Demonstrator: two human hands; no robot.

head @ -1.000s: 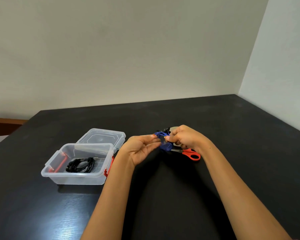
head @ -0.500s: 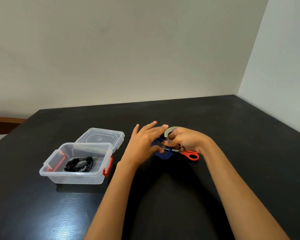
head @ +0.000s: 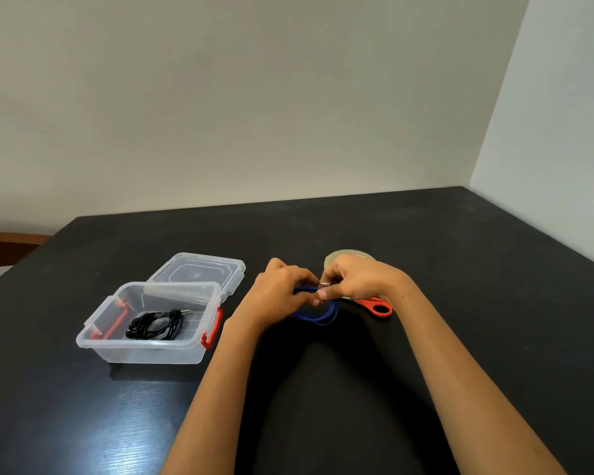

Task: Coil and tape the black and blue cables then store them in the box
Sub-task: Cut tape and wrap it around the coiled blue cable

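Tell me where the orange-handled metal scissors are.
In the head view, the orange-handled scissors lie on the black table right of centre, partly under the right hand, beside the clear tape roll.

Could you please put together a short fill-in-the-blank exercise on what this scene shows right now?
1. The coiled cable lying in the clear box is ____ in colour.
2. The left hand and right hand together hold the blue cable, which is not yet in the ____.
3. The red-handled tool lying by the right hand is a pair of ____.
4. The clear box's lid is swung ____.

Missing words: black; box; scissors; open.
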